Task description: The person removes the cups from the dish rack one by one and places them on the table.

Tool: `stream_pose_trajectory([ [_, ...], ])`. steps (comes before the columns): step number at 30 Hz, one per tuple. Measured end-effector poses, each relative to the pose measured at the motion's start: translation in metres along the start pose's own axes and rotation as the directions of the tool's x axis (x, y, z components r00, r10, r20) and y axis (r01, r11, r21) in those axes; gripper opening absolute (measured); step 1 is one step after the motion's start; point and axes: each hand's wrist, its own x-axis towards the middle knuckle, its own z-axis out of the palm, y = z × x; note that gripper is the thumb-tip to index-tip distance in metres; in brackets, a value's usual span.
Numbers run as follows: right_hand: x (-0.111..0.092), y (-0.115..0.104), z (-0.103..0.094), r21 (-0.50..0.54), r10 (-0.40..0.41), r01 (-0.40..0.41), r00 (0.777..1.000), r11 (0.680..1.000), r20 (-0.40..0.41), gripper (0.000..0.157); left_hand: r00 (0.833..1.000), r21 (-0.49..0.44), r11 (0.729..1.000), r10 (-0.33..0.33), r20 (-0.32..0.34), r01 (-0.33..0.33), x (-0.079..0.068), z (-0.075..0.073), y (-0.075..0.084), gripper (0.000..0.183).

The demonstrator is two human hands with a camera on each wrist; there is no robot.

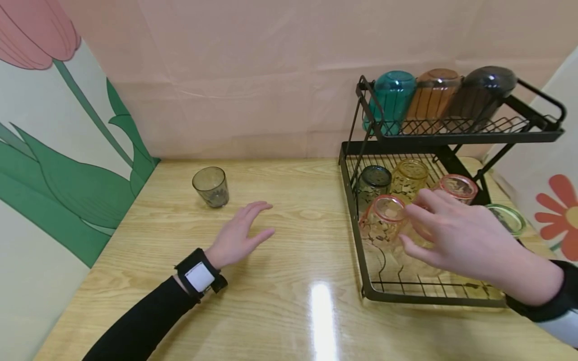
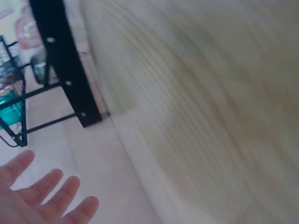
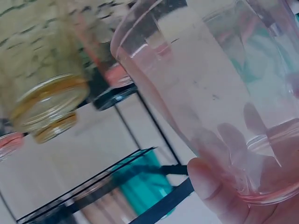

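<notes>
My right hand (image 1: 469, 235) is over the lower tier of the black dish rack (image 1: 356, 240). It grips a pink-tinted clear glass (image 3: 201, 79), with the thumb on the side near the base and fingers showing through the far wall. Beside these fingers in the head view is an upside-down glass with a pink base ring (image 1: 389, 208). My left hand (image 1: 239, 235) hovers over the wooden table (image 1: 289, 200), fingers extended and holding nothing. Beyond it, a smoky brown glass (image 1: 212, 188) stands upright on the table.
Teal (image 1: 393, 100), amber (image 1: 433, 95) and dark grey (image 1: 485, 87) glasses stand inverted on the rack's upper tier. Below are a dark glass (image 1: 376, 183), a yellow glass (image 1: 410, 178), a pink-red glass (image 1: 458, 186) and a green-rimmed glass (image 1: 508, 219). A pink backdrop (image 1: 244, 100) hangs behind.
</notes>
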Motion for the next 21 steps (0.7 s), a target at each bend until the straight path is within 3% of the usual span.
stream_pose_trajectory([
  [2, 0.006, -0.004, 0.001, 0.019, -0.017, 0.017, 1.000, 1.000, -0.004, 0.034, 0.999, -0.149, 0.988, -0.036, 0.025, 0.039, 0.002, 0.001, 0.005, 0.052],
  [4, 0.013, -0.010, 0.001, 0.039, -0.031, 0.031, 1.000, 0.999, -0.005, 0.031, 0.997, -0.300, 0.951, -0.067, 0.050, 0.079, 0.005, 0.002, 0.009, 0.048],
  [6, 0.020, -0.015, 0.002, 0.056, -0.046, 0.047, 0.999, 0.997, -0.018, 0.028, 0.993, -0.440, 0.890, -0.091, 0.079, 0.117, 0.009, 0.004, 0.015, 0.047],
  [9, 0.030, -0.023, 0.003, 0.089, -0.072, 0.076, 0.997, 0.993, -0.040, 0.025, 0.983, -0.618, 0.765, -0.129, 0.127, 0.181, 0.014, 0.006, 0.024, 0.047],
  [13, 0.043, -0.033, 0.007, 0.138, -0.103, 0.115, 0.990, 0.984, -0.094, 0.023, 0.968, -0.787, 0.563, -0.148, 0.204, 0.252, 0.021, 0.011, 0.037, 0.057],
  [17, 0.056, -0.043, 0.010, 0.177, -0.133, 0.161, 0.978, 0.971, -0.161, 0.024, 0.954, -0.885, 0.356, -0.125, 0.273, 0.300, 0.025, 0.017, 0.055, 0.067],
  [19, 0.062, -0.048, 0.012, 0.195, -0.146, 0.184, 0.971, 0.963, -0.191, 0.025, 0.945, -0.920, 0.217, -0.105, 0.311, 0.326, 0.026, 0.020, 0.064, 0.069],
  [21, 0.068, -0.052, 0.012, 0.207, -0.156, 0.200, 0.965, 0.958, -0.211, 0.026, 0.931, -0.933, 0.032, -0.084, 0.355, 0.358, 0.027, 0.022, 0.073, 0.070],
])
